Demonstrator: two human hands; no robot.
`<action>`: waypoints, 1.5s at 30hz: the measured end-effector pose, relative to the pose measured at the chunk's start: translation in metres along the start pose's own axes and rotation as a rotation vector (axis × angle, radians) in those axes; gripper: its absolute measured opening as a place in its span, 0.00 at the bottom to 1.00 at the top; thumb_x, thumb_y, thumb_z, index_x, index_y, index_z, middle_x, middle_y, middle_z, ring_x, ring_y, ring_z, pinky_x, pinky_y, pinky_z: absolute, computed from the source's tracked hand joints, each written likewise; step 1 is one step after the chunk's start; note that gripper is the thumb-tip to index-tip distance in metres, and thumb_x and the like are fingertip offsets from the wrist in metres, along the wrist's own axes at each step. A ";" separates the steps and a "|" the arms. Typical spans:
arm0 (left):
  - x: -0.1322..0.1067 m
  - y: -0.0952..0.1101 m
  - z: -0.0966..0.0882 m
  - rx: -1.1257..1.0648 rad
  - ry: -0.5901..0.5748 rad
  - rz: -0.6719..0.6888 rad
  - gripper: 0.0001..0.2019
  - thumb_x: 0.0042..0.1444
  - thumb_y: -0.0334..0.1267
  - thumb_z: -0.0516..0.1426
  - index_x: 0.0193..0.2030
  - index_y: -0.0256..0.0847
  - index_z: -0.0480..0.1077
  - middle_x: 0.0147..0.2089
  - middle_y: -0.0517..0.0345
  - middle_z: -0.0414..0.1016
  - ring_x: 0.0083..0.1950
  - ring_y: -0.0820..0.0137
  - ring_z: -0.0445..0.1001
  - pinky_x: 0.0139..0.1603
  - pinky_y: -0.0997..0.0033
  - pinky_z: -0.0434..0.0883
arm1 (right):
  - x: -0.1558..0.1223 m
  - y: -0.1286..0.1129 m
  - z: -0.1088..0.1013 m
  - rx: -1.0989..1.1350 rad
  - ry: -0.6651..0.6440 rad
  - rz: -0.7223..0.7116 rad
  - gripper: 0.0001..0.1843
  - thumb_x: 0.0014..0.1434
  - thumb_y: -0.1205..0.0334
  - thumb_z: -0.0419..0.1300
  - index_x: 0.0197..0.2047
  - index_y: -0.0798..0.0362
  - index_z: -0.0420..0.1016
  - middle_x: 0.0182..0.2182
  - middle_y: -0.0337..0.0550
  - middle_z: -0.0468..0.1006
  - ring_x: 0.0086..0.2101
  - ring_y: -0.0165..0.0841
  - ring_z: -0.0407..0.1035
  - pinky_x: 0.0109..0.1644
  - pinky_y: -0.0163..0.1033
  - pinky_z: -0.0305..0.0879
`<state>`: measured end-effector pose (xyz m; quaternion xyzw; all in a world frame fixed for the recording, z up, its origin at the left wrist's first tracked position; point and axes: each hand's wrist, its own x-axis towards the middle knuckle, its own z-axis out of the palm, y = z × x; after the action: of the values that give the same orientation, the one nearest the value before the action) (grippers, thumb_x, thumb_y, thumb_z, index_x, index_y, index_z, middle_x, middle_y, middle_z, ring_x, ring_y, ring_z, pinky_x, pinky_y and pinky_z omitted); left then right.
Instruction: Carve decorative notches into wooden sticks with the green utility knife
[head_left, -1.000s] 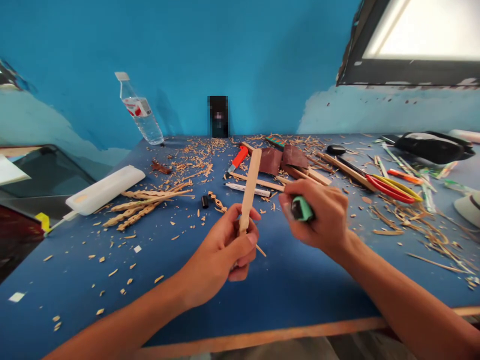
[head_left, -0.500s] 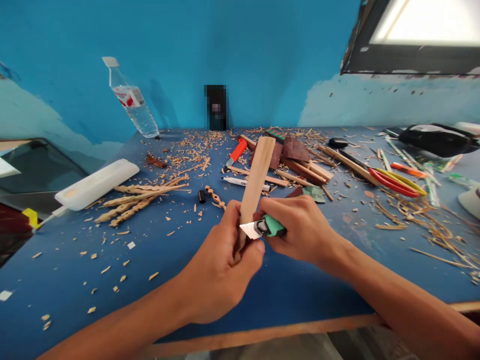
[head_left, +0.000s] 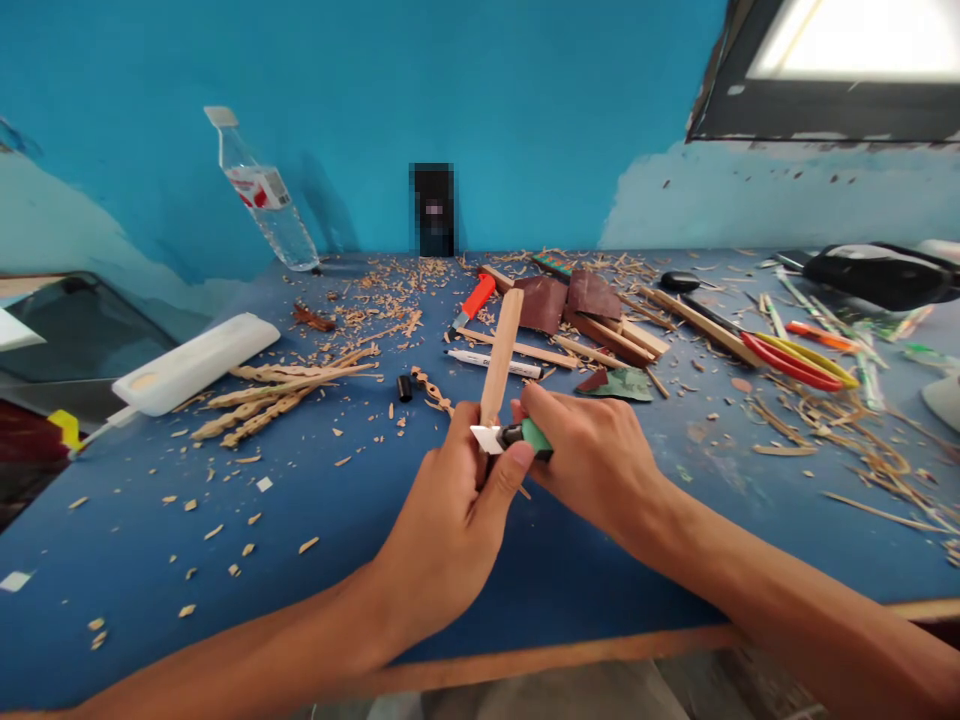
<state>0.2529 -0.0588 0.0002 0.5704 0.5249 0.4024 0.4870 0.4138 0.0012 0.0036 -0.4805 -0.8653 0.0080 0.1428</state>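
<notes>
A flat strip of wood (head_left: pixel 502 355) points away from me, its near end wrapped in my left hand (head_left: pixel 450 510). My right hand (head_left: pixel 589 440) is closed around a utility knife (head_left: pixel 534 437) with a green and black handle. The knife's bare blade (head_left: pixel 487 438) lies across the strip, close above my left fingers. My left thumb presses near the knife's handle. Beyond the hands rest a white marker (head_left: pixel 491 363), its black cap (head_left: pixel 404 388) and a small carved wooden piece (head_left: pixel 432 390).
Wood shavings litter the blue table (head_left: pixel 315 490). Thin carved sticks (head_left: pixel 281 400) and a white plastic case (head_left: pixel 196 365) lie left; a water bottle (head_left: pixel 270 215) leans on the wall. Behind are an orange cutter (head_left: pixel 474 300), sandpaper (head_left: pixel 541 303) and red-yellow handled scissors (head_left: pixel 795 360).
The strip has turned so its broad face looks narrower, and its far end sits lower. The knife blade has shifted slightly left and up in view, with the right hand following.
</notes>
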 end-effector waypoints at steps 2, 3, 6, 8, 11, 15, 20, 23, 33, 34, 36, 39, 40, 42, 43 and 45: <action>0.001 -0.002 0.003 -0.025 0.026 -0.030 0.16 0.69 0.58 0.52 0.47 0.48 0.62 0.23 0.74 0.56 0.20 0.79 0.55 0.21 0.76 0.53 | 0.002 -0.004 -0.002 -0.069 -0.029 0.055 0.05 0.62 0.63 0.60 0.43 0.51 0.72 0.36 0.42 0.85 0.29 0.41 0.78 0.29 0.40 0.41; 0.002 -0.003 0.004 -0.042 0.035 -0.046 0.17 0.69 0.58 0.52 0.47 0.48 0.62 0.22 0.74 0.55 0.19 0.79 0.54 0.21 0.76 0.53 | 0.002 -0.006 -0.003 -0.100 -0.036 0.074 0.06 0.62 0.65 0.60 0.44 0.51 0.72 0.37 0.42 0.85 0.30 0.41 0.78 0.29 0.40 0.40; 0.007 -0.005 0.006 -0.105 0.056 -0.081 0.17 0.69 0.58 0.53 0.44 0.47 0.62 0.22 0.74 0.53 0.18 0.79 0.51 0.20 0.76 0.53 | 0.005 -0.010 -0.003 -0.168 -0.042 0.110 0.08 0.64 0.66 0.58 0.46 0.51 0.72 0.37 0.45 0.85 0.30 0.42 0.78 0.29 0.41 0.37; 0.010 -0.006 0.007 -0.149 0.063 -0.096 0.16 0.69 0.57 0.53 0.43 0.47 0.61 0.22 0.75 0.53 0.18 0.79 0.50 0.20 0.76 0.54 | 0.007 -0.009 -0.002 -0.186 -0.043 0.120 0.08 0.64 0.68 0.56 0.47 0.51 0.72 0.36 0.47 0.85 0.30 0.41 0.77 0.29 0.41 0.37; 0.011 -0.004 0.007 -0.216 0.056 -0.112 0.15 0.68 0.55 0.56 0.43 0.47 0.61 0.23 0.74 0.54 0.19 0.80 0.51 0.20 0.78 0.55 | 0.010 -0.002 -0.001 -0.111 -0.055 0.047 0.08 0.61 0.68 0.57 0.45 0.52 0.71 0.37 0.47 0.85 0.29 0.40 0.76 0.29 0.41 0.39; 0.009 0.004 0.002 -0.354 0.003 -0.111 0.18 0.63 0.55 0.60 0.48 0.49 0.58 0.26 0.74 0.53 0.21 0.80 0.49 0.19 0.80 0.50 | 0.011 0.009 0.000 0.112 -0.049 -0.106 0.06 0.55 0.67 0.60 0.38 0.51 0.68 0.31 0.43 0.81 0.29 0.37 0.73 0.30 0.39 0.45; 0.013 0.005 -0.008 -0.495 -0.019 -0.070 0.10 0.67 0.50 0.47 0.49 0.52 0.51 0.31 0.71 0.55 0.24 0.77 0.55 0.21 0.79 0.54 | 0.011 0.014 0.000 0.397 0.137 -0.142 0.04 0.60 0.68 0.59 0.39 0.52 0.70 0.30 0.39 0.77 0.29 0.32 0.69 0.34 0.36 0.54; 0.014 0.001 -0.008 -0.468 -0.092 -0.085 0.10 0.68 0.41 0.48 0.53 0.53 0.52 0.33 0.70 0.58 0.25 0.77 0.57 0.23 0.78 0.55 | 0.012 0.011 -0.003 0.552 0.215 -0.152 0.03 0.66 0.62 0.61 0.39 0.52 0.73 0.30 0.38 0.77 0.29 0.30 0.67 0.35 0.35 0.57; 0.001 0.001 0.000 -0.394 -0.213 -0.120 0.17 0.73 0.39 0.48 0.65 0.55 0.49 0.36 0.68 0.56 0.29 0.76 0.55 0.28 0.74 0.55 | 0.006 0.002 -0.005 0.729 0.063 -0.101 0.08 0.64 0.67 0.58 0.32 0.52 0.73 0.24 0.33 0.75 0.24 0.26 0.64 0.30 0.32 0.56; 0.001 0.001 0.000 -0.396 -0.214 -0.126 0.18 0.73 0.40 0.48 0.66 0.55 0.49 0.36 0.67 0.56 0.29 0.76 0.55 0.28 0.74 0.55 | 0.006 0.003 -0.004 0.691 0.070 -0.110 0.07 0.62 0.70 0.59 0.32 0.52 0.73 0.24 0.33 0.75 0.23 0.26 0.63 0.29 0.33 0.56; 0.000 0.001 -0.002 -0.402 -0.213 -0.137 0.19 0.73 0.39 0.48 0.67 0.55 0.47 0.36 0.67 0.56 0.30 0.77 0.56 0.28 0.75 0.56 | 0.007 0.005 -0.004 0.622 0.084 -0.140 0.06 0.58 0.73 0.59 0.33 0.53 0.72 0.24 0.33 0.75 0.22 0.26 0.63 0.29 0.33 0.55; 0.001 0.003 -0.004 -0.418 -0.226 -0.161 0.20 0.71 0.37 0.49 0.65 0.54 0.49 0.37 0.67 0.57 0.28 0.79 0.56 0.27 0.77 0.55 | 0.008 0.009 -0.004 0.606 0.070 -0.211 0.07 0.58 0.74 0.59 0.35 0.52 0.73 0.23 0.33 0.75 0.22 0.26 0.63 0.29 0.32 0.56; 0.001 0.004 -0.005 -0.424 -0.229 -0.169 0.19 0.70 0.37 0.50 0.64 0.53 0.50 0.38 0.67 0.57 0.27 0.80 0.56 0.26 0.78 0.54 | 0.008 0.010 -0.004 0.620 0.065 -0.232 0.07 0.59 0.73 0.58 0.36 0.52 0.74 0.24 0.33 0.76 0.22 0.26 0.64 0.29 0.32 0.57; 0.003 0.006 -0.008 -0.435 -0.219 -0.181 0.19 0.68 0.37 0.52 0.62 0.52 0.52 0.37 0.68 0.58 0.25 0.81 0.55 0.23 0.80 0.52 | 0.007 0.013 -0.005 0.643 0.081 -0.278 0.07 0.59 0.73 0.59 0.37 0.51 0.74 0.26 0.34 0.78 0.23 0.27 0.66 0.30 0.32 0.59; 0.004 0.007 -0.010 -0.441 -0.205 -0.183 0.19 0.66 0.36 0.52 0.62 0.51 0.53 0.37 0.68 0.57 0.24 0.82 0.55 0.22 0.81 0.51 | 0.007 0.014 -0.005 0.639 0.104 -0.302 0.06 0.59 0.72 0.59 0.38 0.51 0.74 0.27 0.34 0.79 0.23 0.27 0.67 0.30 0.32 0.59; 0.007 0.008 -0.015 -0.451 -0.162 -0.172 0.21 0.63 0.34 0.52 0.61 0.52 0.53 0.35 0.70 0.57 0.22 0.82 0.53 0.19 0.82 0.49 | 0.007 0.015 -0.005 0.598 0.162 -0.332 0.04 0.60 0.69 0.61 0.38 0.50 0.72 0.26 0.34 0.78 0.24 0.28 0.68 0.30 0.33 0.59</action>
<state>0.2408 -0.0493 0.0111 0.4307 0.4278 0.4194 0.6750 0.4245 0.0143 0.0080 -0.2695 -0.8767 0.1997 0.3447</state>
